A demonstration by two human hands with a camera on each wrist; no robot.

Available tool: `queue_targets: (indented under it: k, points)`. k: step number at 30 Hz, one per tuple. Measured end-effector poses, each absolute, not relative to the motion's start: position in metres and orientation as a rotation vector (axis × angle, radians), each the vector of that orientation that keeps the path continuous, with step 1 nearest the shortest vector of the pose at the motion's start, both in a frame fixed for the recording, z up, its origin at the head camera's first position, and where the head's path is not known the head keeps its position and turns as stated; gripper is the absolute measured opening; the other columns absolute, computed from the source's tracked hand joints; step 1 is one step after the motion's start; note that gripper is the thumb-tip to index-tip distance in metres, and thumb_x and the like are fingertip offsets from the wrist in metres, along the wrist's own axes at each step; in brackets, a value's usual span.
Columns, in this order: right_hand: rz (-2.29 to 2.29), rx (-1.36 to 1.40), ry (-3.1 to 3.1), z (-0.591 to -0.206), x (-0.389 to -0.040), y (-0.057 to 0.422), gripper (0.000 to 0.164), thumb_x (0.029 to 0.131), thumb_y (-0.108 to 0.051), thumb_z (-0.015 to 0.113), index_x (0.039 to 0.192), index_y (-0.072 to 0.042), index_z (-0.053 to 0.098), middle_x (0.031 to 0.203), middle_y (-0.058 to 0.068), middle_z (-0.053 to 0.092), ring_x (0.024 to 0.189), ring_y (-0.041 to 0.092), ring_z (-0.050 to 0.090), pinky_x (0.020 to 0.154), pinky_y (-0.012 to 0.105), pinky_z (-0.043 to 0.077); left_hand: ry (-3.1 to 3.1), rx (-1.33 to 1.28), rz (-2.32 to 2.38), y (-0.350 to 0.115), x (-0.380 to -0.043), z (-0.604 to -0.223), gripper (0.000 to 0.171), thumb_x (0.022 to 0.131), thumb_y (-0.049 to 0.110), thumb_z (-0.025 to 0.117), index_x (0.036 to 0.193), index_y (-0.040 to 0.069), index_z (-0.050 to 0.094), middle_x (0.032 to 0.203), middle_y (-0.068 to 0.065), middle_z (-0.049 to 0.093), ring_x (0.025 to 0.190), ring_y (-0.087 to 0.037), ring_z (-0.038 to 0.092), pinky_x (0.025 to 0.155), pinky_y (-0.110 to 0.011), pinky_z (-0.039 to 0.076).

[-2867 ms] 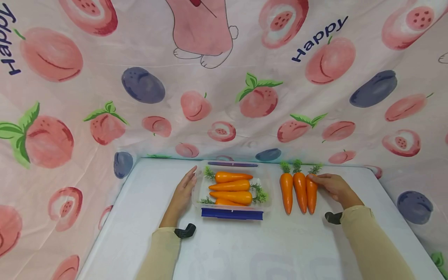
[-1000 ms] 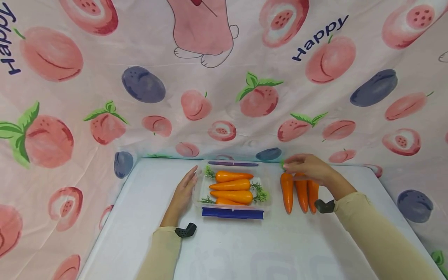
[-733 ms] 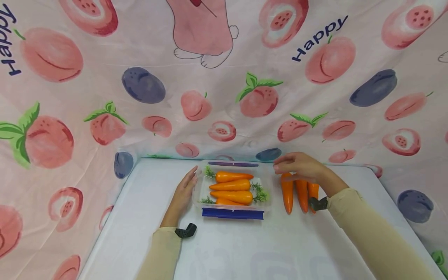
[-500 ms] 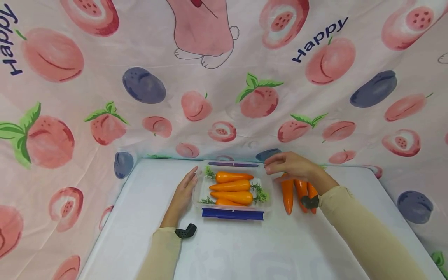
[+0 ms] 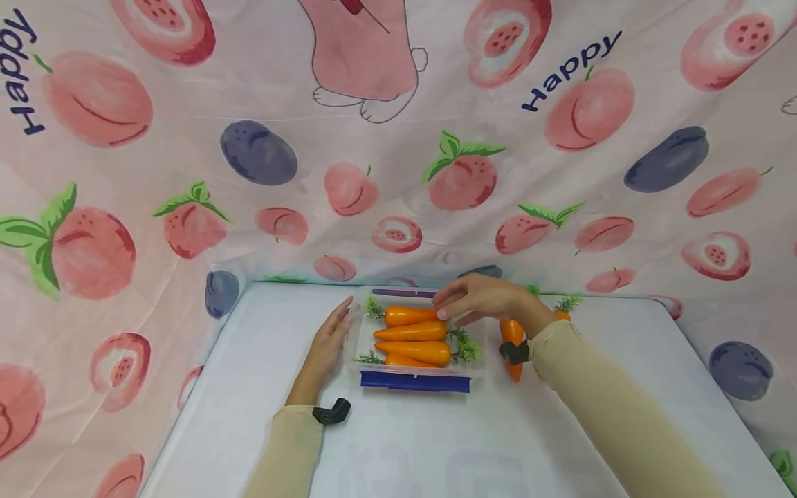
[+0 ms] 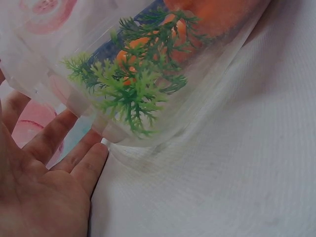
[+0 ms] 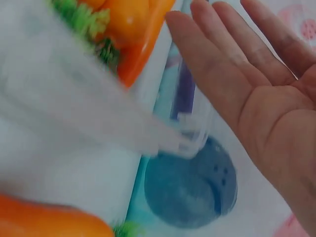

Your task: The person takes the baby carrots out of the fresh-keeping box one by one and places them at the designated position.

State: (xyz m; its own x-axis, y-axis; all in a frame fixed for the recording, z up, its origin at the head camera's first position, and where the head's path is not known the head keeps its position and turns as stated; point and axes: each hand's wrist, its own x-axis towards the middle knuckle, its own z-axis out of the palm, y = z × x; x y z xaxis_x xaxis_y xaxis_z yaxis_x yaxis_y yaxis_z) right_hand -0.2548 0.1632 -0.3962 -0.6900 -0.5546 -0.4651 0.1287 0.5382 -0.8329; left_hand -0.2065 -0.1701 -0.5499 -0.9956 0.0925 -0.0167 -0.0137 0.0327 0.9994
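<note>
A clear plastic food container (image 5: pixel 352 339) with blue side flaps holds several orange toy carrots (image 5: pixel 411 351) with green tops. My left hand (image 5: pixel 324 346) lies along its left side. Straight fingers (image 6: pixel 89 160) touch the clear wall in the left wrist view. My right hand (image 5: pixel 488 297) is over the container's back right part, its fingertips near the tip of the rearmost carrot (image 5: pixel 407 316); contact cannot be made out. The right wrist view shows that hand's fingers (image 7: pixel 207 64) extended with nothing held. Right of the container lie loose carrots (image 5: pixel 512 333), partly hidden by the right arm.
The white table (image 5: pixel 398 436) carries everything. A cloth backdrop (image 5: pixel 398 173) printed with fruit rises behind and along both sides. The container's blue front flap (image 5: pixel 415 382) hangs outward, unfastened. Each wrist wears a small black device (image 5: pixel 333 411).
My right hand has left the loose carrots, where it touched the rightmost one, and moved left over the container. The left hand and the carrots in the container have stayed put.
</note>
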Motion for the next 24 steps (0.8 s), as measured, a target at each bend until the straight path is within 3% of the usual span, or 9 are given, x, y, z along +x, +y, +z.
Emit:
queue_targets:
  k: [5, 10, 16, 24]
  points:
    - [-1.081, -0.364, 2.018, -0.400, -0.259, 0.142, 0.058, 0.088, -0.036, 0.080, 0.137, -0.008, 0.063, 0.135, 0.010, 0.067, 0.127, 0.035, 0.062, 0.103, 0.051, 0.055, 2.210, 0.090, 2.129, -0.170, -0.206, -0.550, 0.052, 0.107, 0.041, 0.050, 0.157, 0.027, 0.041, 0.165, -0.010, 0.035, 0.154, -0.032, 0.029, 0.126, -0.054, 0.024]
    - [-1.003, -0.413, 1.995, -0.404, -0.260, 0.123, 0.063, 0.086, -0.041, 0.082, 0.137, -0.008, 0.063, 0.131, 0.001, 0.069, 0.125, 0.027, 0.063, 0.103, 0.051, 0.055, 2.210, 0.095, 2.126, -0.170, -0.206, -0.550, 0.056, 0.106, 0.044, 0.050, 0.158, 0.025, 0.040, 0.165, -0.011, 0.035, 0.154, -0.032, 0.029, 0.126, -0.055, 0.024]
    - [-0.940, -0.429, 1.965, -0.408, -0.259, 0.102, 0.057, 0.087, -0.040, 0.081, 0.132, -0.009, 0.067, 0.129, 0.001, 0.068, 0.118, 0.021, 0.064, 0.098, 0.050, 0.058, 2.203, 0.080, 2.121, -0.170, -0.205, -0.548, 0.053, 0.106, 0.046, 0.051, 0.156, 0.030, 0.042, 0.165, -0.008, 0.037, 0.154, -0.030, 0.030, 0.126, -0.053, 0.025]
    - [-0.879, -0.393, 1.895, -0.419, -0.260, 0.079, 0.050, 0.089, -0.039, 0.080, 0.129, -0.011, 0.070, 0.125, 0.003, 0.069, 0.119, 0.027, 0.067, 0.090, 0.047, 0.062, 2.194, 0.066, 2.133, -0.170, -0.206, -0.549, 0.048, 0.108, 0.036, 0.049, 0.155, 0.031, 0.044, 0.165, -0.008, 0.037, 0.154, -0.031, 0.030, 0.126, -0.054, 0.025]
